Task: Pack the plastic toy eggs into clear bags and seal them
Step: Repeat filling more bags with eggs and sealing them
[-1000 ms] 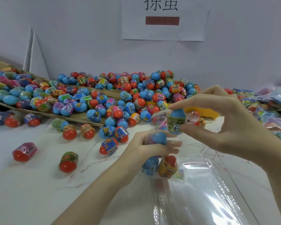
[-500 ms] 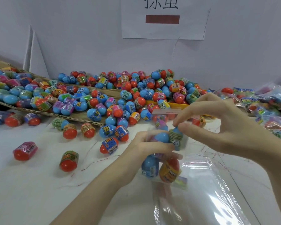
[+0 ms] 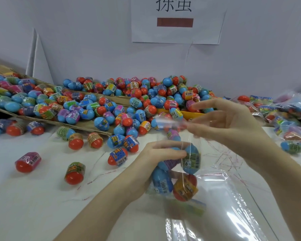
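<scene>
Clear plastic bag is held up just above the bench, centre frame, mouth at top. Inside: blue egg with a green label and a "6" mark near the top, a second blue egg and an orange-yellow labelled egg with a red end at the bottom. One more blue egg with a purplish label sits behind the fingers, partly hidden.

Left hand grips the bag from the left side, fingers curled round its middle over the eggs. Right hand is above and to the right, thumb and forefinger pinching the bag's top edge, other fingers spread loosely. The top edge is blurred; cannot tell if the mouth is sealed.

Stack of flat clear empty bags lies on the bench directly under and in front of the held bag.

Loose eggs on the bench to the left: pink-labelled red egg, green-labelled red egg, blue-labelled red egg, well apart from each other.

Behind: big heap of blue and red toy eggs spilling over flattened brown cardboard onto the bench. Filled bags of eggs piled at far right. White paper sign with black characters and a brown-red bar on the wall.
</scene>
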Available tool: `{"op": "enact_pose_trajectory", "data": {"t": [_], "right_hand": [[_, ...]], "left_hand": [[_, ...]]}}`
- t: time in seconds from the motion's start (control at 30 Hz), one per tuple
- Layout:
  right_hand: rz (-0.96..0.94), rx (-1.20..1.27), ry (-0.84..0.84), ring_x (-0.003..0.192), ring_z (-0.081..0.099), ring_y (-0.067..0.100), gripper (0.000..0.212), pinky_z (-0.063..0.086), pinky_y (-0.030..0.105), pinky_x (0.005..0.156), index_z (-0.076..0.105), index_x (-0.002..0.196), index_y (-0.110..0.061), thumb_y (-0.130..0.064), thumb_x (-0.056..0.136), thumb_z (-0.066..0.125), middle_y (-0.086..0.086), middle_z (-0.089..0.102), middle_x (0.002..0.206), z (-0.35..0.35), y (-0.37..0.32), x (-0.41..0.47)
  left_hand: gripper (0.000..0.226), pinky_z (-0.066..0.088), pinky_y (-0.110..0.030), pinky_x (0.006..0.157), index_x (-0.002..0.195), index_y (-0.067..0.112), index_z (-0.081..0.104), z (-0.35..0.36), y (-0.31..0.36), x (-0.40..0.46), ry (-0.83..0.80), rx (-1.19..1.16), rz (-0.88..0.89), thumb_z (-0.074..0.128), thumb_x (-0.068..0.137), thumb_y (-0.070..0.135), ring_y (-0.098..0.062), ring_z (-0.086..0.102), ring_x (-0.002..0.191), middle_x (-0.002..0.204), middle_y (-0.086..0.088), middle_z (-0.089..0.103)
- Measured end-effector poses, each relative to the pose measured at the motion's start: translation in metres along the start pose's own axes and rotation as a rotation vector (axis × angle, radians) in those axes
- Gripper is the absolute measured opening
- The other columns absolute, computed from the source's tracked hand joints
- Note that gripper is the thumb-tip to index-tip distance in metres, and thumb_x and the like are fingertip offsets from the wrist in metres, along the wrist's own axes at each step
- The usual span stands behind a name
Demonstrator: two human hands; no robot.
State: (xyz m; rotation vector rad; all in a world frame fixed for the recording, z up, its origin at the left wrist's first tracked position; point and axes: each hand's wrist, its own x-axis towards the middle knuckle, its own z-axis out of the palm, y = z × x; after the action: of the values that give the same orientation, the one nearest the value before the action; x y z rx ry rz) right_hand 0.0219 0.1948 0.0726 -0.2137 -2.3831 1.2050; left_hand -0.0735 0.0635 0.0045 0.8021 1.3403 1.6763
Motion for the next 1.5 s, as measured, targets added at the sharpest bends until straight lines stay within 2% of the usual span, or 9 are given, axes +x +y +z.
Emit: {"op": "enact_pose_trajectory", "data": {"t": [0.17,0.3,0.4,0.5,0.67,0.9,1.03,1.27,1.5], "right_hand": [[0.121,0.146,0.066,0.053,0.063,0.008,0.030,0.053,0.020,0.057,0.061,0.087,-0.030,-0.007,0.071,0.071,-0.007,0.070,0.066,-0.003,0.010,0.006],[0.117,0.079,0.090,0.056,0.059,0.011,0.029,0.053,0.020,0.054,0.059,0.084,-0.033,-0.009,0.075,0.070,-0.011,0.068,0.066,0.000,0.011,0.006],[0.025,-0.073,0.159,0.059,0.056,0.010,0.030,0.050,0.019,0.058,0.057,0.082,-0.039,-0.011,0.078,0.069,-0.013,0.065,0.064,0.004,0.011,0.005],[-0.289,-0.343,0.316,0.070,0.049,0.002,0.021,0.041,0.010,0.066,0.062,0.087,-0.036,-0.017,0.079,0.069,-0.016,0.059,0.078,0.011,0.006,0.001],[-0.621,-0.714,0.349,0.073,0.046,0.017,0.014,0.038,0.032,0.063,0.075,0.083,-0.019,-0.028,0.075,0.067,-0.003,0.063,0.074,0.026,0.002,-0.003],[-0.675,-0.823,0.330,0.068,0.054,0.024,0.009,0.043,0.034,0.061,0.074,0.080,-0.013,-0.016,0.078,0.066,0.001,0.066,0.073,0.030,0.004,-0.004],[-0.707,-0.885,0.328,0.067,0.057,0.024,0.008,0.046,0.033,0.058,0.073,0.075,-0.008,-0.003,0.070,0.070,0.004,0.067,0.072,0.033,0.007,-0.003],[-0.741,-0.891,0.306,0.065,0.056,0.023,0.008,0.047,0.032,0.056,0.071,0.074,-0.007,-0.002,0.072,0.065,0.005,0.066,0.071,0.030,0.007,-0.002],[-0.757,-1.028,0.345,0.063,0.056,0.021,0.016,0.044,0.033,0.056,0.066,0.073,-0.009,-0.012,0.085,0.056,0.004,0.063,0.070,0.032,0.008,-0.001]], "left_hand": [[0.022,0.053,-0.019,0.055,0.080,0.029,0.071,0.007,0.004,0.007,0.065,0.040,-0.072,0.079,0.059,0.028,-0.006,0.068,0.074,0.074,0.015,0.072],[0.022,0.052,-0.019,0.058,0.086,0.030,0.063,0.007,0.004,0.013,0.266,0.173,0.065,0.058,0.074,0.048,-0.009,0.066,0.075,0.077,0.016,0.072],[0.018,0.053,-0.016,0.060,0.087,0.022,0.069,0.006,0.006,-0.001,0.354,0.096,0.276,0.060,0.075,0.033,-0.009,0.069,0.077,0.085,0.006,0.074],[0.019,0.049,-0.012,0.053,0.079,0.021,0.070,0.007,0.006,-0.002,0.391,0.094,0.346,0.054,0.088,0.013,-0.006,0.068,0.066,0.074,0.007,0.073],[0.014,0.047,-0.010,0.050,0.075,0.020,0.067,0.014,0.006,-0.005,0.405,0.112,0.436,0.058,0.082,0.011,-0.002,0.066,0.056,0.060,0.009,0.070],[0.036,0.049,-0.011,0.055,0.064,0.031,0.074,0.015,0.007,-0.007,0.380,0.147,0.483,0.054,0.086,0.009,-0.002,0.067,0.067,0.068,0.009,0.071],[0.023,0.050,-0.011,0.059,0.067,0.030,0.070,0.018,0.007,-0.007,0.399,0.191,0.522,0.052,0.081,0.029,-0.001,0.066,0.070,0.070,0.010,0.071],[0.021,0.054,-0.031,0.071,0.080,0.041,0.061,0.017,0.002,-0.008,0.457,0.528,0.614,0.043,0.087,0.032,-0.003,0.066,0.081,0.083,0.015,0.069],[0.013,0.051,-0.014,0.067,0.086,0.038,0.056,0.015,-0.001,-0.008,0.492,0.715,0.738,0.044,0.089,0.033,0.000,0.061,0.079,0.074,0.017,0.064]]}}
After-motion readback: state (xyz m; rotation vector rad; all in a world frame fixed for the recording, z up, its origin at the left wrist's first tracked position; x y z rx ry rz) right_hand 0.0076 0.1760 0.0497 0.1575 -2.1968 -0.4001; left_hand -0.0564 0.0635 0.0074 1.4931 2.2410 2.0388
